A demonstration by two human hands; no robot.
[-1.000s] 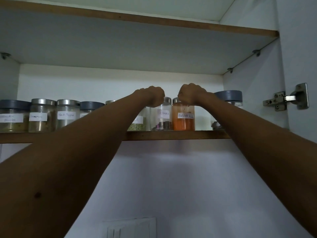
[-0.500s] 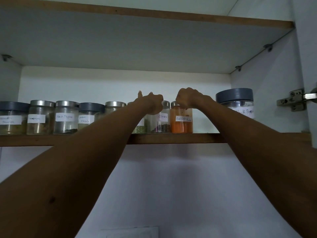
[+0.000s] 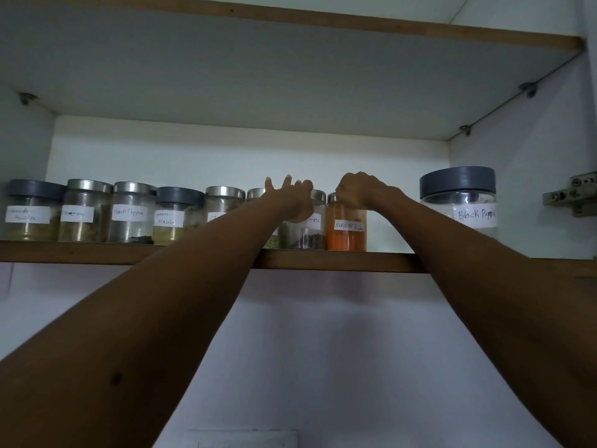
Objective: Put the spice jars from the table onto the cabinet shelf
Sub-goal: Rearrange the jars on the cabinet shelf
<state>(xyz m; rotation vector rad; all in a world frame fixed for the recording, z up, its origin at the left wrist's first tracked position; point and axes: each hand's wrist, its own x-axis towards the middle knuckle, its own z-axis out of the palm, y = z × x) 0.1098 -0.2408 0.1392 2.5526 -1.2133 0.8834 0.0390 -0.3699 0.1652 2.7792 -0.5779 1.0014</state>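
A row of labelled spice jars stands on the wooden cabinet shelf (image 3: 339, 261). My right hand (image 3: 361, 192) grips the lid of the orange red chilli powder jar (image 3: 347, 232), which stands on the shelf. Just left of it stands the cloves jar (image 3: 311, 231). My left hand (image 3: 292, 197) is above the cloves jar with its fingers spread and lifted, holding nothing. My left forearm hides part of a jar with green contents (image 3: 274, 242).
Left along the shelf stand several more jars, among them black pepper (image 3: 130, 215) and garam masala (image 3: 171, 218). A large grey-lidded black pepper jar (image 3: 458, 202) stands at the right. The upper shelf (image 3: 290, 14) is overhead; a door hinge (image 3: 578, 195) sits at right.
My left hand has opened and let go of the cloves jar, its fingers now spread upward. My right hand stays curled on the chilli jar's lid. The view shifted slightly.
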